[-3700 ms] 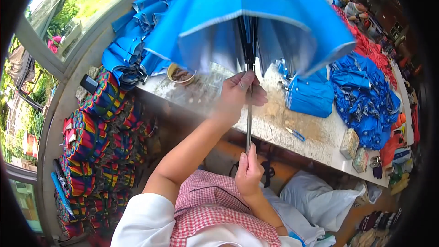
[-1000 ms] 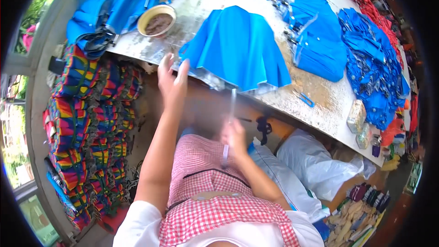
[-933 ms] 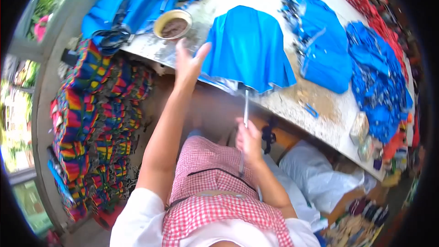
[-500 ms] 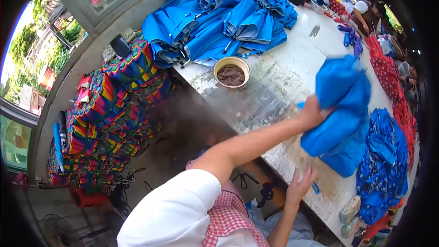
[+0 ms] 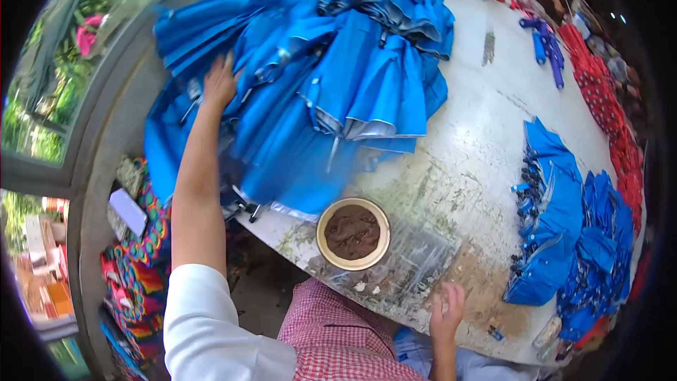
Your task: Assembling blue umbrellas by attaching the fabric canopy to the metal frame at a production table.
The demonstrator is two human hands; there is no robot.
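At the left, my left hand [image 5: 221, 86] reaches into a heap of blue folding umbrellas [image 5: 367, 85] with silvery undersides. Its fingers close on the fabric of one blue umbrella [image 5: 204, 35]; part of the grip is lost among the folds. Near the table's front edge, my right hand [image 5: 447, 310] rests with slightly bent, parted fingers and nothing in them. To its right lies a single blue umbrella [image 5: 553, 219], its ribs showing along one side. A small blue tool [image 5: 496, 333] is beside the right hand, too small to make out.
A cream bowl of brown paste [image 5: 352, 233] stands by the front edge of the stained white table [image 5: 472, 169]. Crumpled blue dotted cloth [image 5: 599, 247], red dotted cloth [image 5: 592, 92] and purple folded umbrellas [image 5: 546, 46] lie right. Rainbow-coloured bundles [image 5: 137, 275] and a phone [image 5: 127, 212] are left.
My left hand has let go of the blue umbrella at the right, which now lies on the table, and has swung left into the heap. The view has turned left.
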